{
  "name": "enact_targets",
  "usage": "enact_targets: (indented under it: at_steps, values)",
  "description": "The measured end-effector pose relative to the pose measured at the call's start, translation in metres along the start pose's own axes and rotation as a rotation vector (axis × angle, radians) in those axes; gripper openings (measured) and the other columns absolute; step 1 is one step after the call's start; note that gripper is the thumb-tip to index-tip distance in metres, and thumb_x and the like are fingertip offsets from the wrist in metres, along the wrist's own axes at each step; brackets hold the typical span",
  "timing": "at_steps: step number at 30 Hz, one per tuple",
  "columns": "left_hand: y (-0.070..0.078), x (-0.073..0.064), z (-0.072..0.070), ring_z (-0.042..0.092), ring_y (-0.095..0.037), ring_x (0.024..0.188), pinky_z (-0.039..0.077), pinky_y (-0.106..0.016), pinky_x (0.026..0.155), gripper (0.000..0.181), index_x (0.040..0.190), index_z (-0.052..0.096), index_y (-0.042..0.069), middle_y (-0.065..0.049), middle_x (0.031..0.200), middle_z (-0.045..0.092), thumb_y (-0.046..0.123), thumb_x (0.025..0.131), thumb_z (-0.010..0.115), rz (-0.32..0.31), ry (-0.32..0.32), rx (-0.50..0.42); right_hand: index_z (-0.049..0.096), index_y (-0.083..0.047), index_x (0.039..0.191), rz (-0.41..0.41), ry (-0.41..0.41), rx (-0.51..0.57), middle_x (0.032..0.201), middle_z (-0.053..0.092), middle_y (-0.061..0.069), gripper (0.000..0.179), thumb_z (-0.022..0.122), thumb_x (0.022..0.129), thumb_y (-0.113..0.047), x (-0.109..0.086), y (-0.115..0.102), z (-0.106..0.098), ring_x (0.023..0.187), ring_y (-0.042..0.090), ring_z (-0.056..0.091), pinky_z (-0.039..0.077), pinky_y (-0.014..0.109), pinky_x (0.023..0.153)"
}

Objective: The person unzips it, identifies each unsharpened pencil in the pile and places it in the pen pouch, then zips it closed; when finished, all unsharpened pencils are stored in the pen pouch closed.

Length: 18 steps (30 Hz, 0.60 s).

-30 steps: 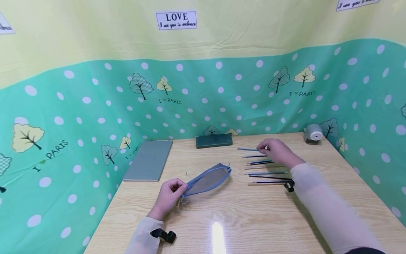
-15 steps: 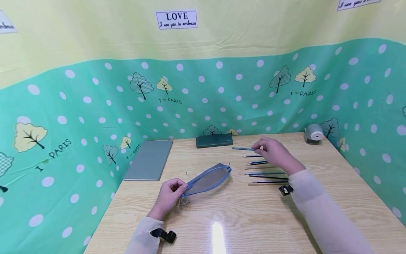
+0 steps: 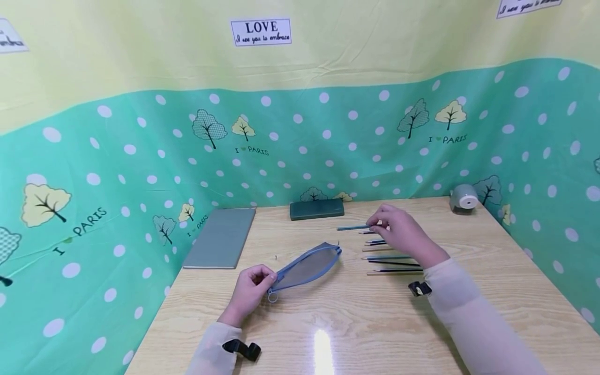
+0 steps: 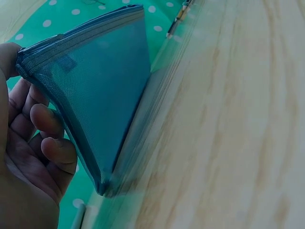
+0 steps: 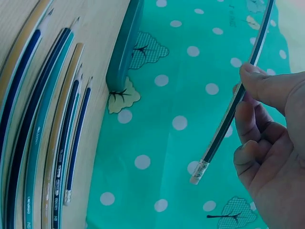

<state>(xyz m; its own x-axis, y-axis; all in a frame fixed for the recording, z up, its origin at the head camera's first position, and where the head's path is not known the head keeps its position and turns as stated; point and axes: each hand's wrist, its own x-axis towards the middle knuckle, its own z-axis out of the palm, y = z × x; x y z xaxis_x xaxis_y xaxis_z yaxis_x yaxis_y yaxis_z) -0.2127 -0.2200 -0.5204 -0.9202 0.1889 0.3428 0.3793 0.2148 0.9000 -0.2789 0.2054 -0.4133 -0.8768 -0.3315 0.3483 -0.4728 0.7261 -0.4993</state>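
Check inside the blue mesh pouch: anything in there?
Nothing identifiable shows inside the blue mesh pouch. A small dark patch shows below the zip; cannot tell what. In the head view its bottom is covered.

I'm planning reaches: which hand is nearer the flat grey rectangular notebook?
Left: the left hand is by the near right corner of the notebook; the right hand is far off to its right.

Gap between pouch (image 3: pixel 308 265) and pencils (image 3: pixel 391 263); case (image 3: pixel 316 209) beyond.
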Motion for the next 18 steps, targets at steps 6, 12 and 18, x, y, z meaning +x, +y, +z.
enact_targets:
  at_steps: [6, 12, 18]
  values:
    - [0.000, 0.000, -0.001, 0.055, -0.007, 0.066, 0.047, -0.024, 0.057, 0.010, 0.091, 0.072, 0.002, -0.008, 0.080, 0.068, 0.006, 0.101, 0.070, 0.033, -0.012, -0.005, 0.079, -0.019, 0.100, -0.085, 0.050, -0.003, 0.099, 0.064, -0.007, 0.015, 0.079, 0.094, -0.005, -0.003, -0.010, 0.002, 0.087, 0.015, 0.061, 0.055, 0.036, 0.073]
    - [-0.001, 0.001, -0.001, 0.054, -0.007, 0.065, 0.046, -0.023, 0.057, 0.010, 0.091, 0.072, 0.002, -0.011, 0.079, 0.067, 0.005, 0.100, 0.070, 0.052, -0.019, -0.012, 0.078, -0.018, 0.099, -0.156, 0.060, -0.020, 0.097, 0.064, -0.008, 0.016, 0.082, 0.091, -0.004, -0.004, -0.019, 0.008, 0.086, 0.013, 0.063, 0.058, 0.038, 0.075]
    - [-0.003, 0.000, 0.000, 0.054, -0.007, 0.064, 0.046, -0.023, 0.056, 0.010, 0.089, 0.072, 0.005, -0.002, 0.077, 0.066, 0.005, 0.100, 0.071, 0.033, -0.009, -0.014, 0.077, -0.019, 0.097, -0.206, 0.065, -0.018, 0.098, 0.063, -0.007, 0.019, 0.084, 0.088, -0.003, -0.003, -0.024, 0.012, 0.086, 0.012, 0.066, 0.059, 0.035, 0.077]
